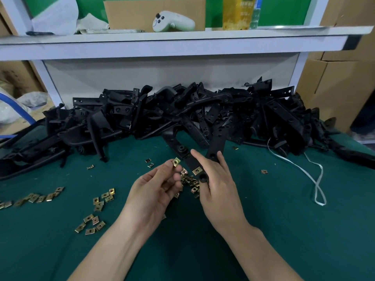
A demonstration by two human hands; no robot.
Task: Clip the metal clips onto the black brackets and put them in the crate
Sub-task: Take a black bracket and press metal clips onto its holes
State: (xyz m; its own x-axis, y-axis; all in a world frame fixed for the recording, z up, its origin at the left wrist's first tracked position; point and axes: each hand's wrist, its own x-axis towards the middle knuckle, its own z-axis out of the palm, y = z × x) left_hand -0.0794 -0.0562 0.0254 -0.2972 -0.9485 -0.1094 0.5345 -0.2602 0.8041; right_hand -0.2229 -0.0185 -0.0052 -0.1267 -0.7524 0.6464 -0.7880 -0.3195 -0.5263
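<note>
Our left grip (156, 189) pinches a metal clip (176, 162); our right grip (215, 179) holds a black bracket (187, 159) above the table (263, 220).

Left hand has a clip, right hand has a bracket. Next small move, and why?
Probably bring the loose clip pinched in the left hand across to the black bracket held by the right hand and push it onto a bare edge. A fitted clip already sits on that bracket, and the loose one is close beside it.

Left hand (154, 191), right hand (218, 191) bare; forearms (113, 248) bare.
</note>
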